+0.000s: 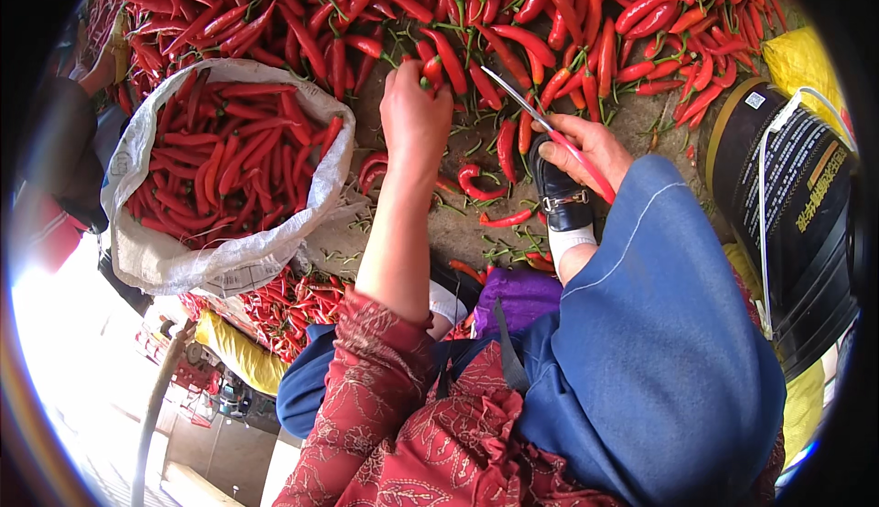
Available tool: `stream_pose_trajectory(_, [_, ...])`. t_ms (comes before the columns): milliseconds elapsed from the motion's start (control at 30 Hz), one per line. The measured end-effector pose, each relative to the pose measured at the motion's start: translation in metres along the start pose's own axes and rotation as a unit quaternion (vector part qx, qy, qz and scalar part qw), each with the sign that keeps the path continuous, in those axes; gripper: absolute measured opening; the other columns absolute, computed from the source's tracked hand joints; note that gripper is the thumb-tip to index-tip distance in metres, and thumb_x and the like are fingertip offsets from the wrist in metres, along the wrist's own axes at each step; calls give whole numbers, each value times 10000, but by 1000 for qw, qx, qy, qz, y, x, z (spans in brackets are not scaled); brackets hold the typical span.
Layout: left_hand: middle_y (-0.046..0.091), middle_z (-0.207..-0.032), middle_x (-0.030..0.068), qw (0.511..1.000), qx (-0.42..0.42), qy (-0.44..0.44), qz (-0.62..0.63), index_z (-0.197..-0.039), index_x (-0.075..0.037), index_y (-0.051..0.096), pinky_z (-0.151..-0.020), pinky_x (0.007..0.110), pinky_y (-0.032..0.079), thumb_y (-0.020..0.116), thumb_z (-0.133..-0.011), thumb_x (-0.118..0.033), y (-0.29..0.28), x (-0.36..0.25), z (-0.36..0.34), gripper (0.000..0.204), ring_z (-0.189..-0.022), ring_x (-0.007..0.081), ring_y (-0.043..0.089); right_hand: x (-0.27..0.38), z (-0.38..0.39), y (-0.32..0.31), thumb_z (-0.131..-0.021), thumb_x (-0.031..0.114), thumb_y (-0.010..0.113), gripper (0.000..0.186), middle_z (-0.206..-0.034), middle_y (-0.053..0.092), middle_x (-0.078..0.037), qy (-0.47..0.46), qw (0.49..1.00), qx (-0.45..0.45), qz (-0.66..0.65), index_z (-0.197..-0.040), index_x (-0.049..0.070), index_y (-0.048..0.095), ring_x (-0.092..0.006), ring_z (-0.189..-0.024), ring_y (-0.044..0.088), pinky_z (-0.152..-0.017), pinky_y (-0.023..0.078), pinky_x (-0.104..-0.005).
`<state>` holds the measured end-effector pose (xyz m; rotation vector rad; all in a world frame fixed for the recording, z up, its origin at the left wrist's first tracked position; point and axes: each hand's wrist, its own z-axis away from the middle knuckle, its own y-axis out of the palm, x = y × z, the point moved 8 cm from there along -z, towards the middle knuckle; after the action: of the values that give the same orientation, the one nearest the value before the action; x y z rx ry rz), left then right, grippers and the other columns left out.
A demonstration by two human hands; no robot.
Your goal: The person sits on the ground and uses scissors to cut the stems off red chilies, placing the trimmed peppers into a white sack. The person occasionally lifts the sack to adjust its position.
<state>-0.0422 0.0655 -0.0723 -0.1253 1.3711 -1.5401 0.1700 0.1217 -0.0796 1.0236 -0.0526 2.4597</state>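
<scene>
My left hand (415,115) is closed around a red chili pepper (432,71), at the near edge of a big heap of red chilies (275,12). To its right, my right hand (591,148) grips red-handled scissors (517,99). Their blades point up and left toward the left hand, a short gap away from it. I cannot tell whether the blades are parted. A white woven sack (137,168) with its rim rolled down stands left of my left forearm, filled high with red chilies (229,163).
Cut green stems and a few loose chilies (478,184) litter the ground between my feet. My black buckled shoe (554,186) is under the right hand. A purple bag (517,298) lies between my legs. At right stands a black container (787,223) with a white handle; yellow sacks (806,67) are beside it.
</scene>
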Motion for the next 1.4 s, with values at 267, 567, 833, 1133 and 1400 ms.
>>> stream_pose_trajectory(267, [630,-761,94,995,-60,-84,8,-1024,-43,556,-613,330,488,762,-640,-182,12,-5,-25,457,-667,228,615,1,4,-4,-825,243,688,467,-1008,633,-97,45,998,-2,-49,-1211,35,528,-154,-961,581,-865,441,-304])
stream_pose_trajectory(567, [634,-803,8,971,111,-32,209,-948,-21,638,-703,221,466,743,-686,-31,-8,-12,20,283,-752,59,548,17,-10,-7,-723,494,711,726,-1147,583,-176,-18,989,-16,145,-1269,80,472,-288,-1102,547,-922,419,-369])
stream_pose_trajectory(833, [577,-932,75,974,69,191,-104,-954,-100,607,-753,361,453,690,-591,-4,-6,-29,19,384,-908,254,571,7,-14,-7,-809,279,692,437,-919,651,-85,-36,996,-11,82,-1148,33,566,-169,-839,608,-775,462,-301])
stream_pose_trajectory(1133, [574,-1062,-8,805,84,536,-239,-860,-166,591,-826,363,431,583,-686,-174,15,-60,-6,174,-1062,217,509,-4,-2,-22,-868,273,623,380,-699,467,51,26,995,-13,-96,-1164,49,539,-41,-602,405,-528,322,-210])
stream_pose_trajectory(1400, [585,-738,10,976,41,214,16,-944,-79,608,-578,269,479,712,-692,-74,-24,-48,-23,273,-662,100,594,1,6,-22,-865,342,620,541,-771,454,17,-18,998,-21,-54,-1283,45,446,-71,-670,399,-599,327,-235])
